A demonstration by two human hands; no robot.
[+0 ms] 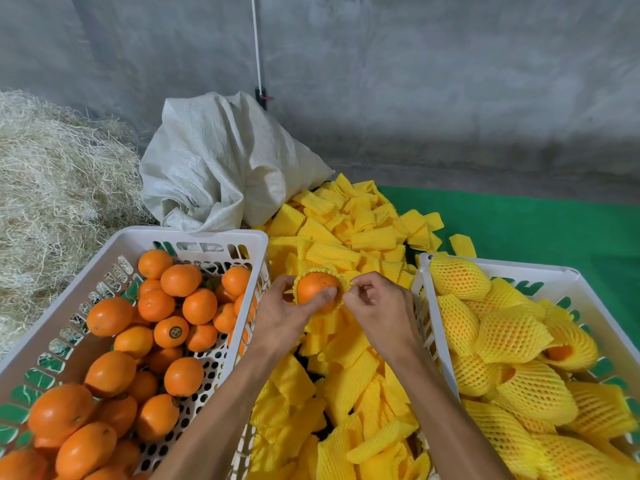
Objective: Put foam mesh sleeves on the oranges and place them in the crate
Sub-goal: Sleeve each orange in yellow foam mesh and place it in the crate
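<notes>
One orange sits half-dressed between the person's hands, up over the heap of loose yellow sleeves, with a foam mesh sleeve stretched round its far side and bunched in a ruffled collar at the rim. Most of the fruit's near face is bare.

To my eye the risk is the sleeve slipping: the mesh is only hooked over the widest part, and if the pull is uneven it could snap back off or tear at the rim. The fruit could also roll out of the hold and drop into the heap, since the support looks to be fingertips and a thumb rather than a full palm.

Her or his left hand grasps the orange from the left and below, thumb laid across its lower front. The right hand touches the sleeve's right edge, fingers pinching the mesh and drawing it outward.

Just left stands the white crate of bare oranges; just right, the white crate holding sleeved oranges. Behind lie a woven sack, straw and a green mat.
</notes>
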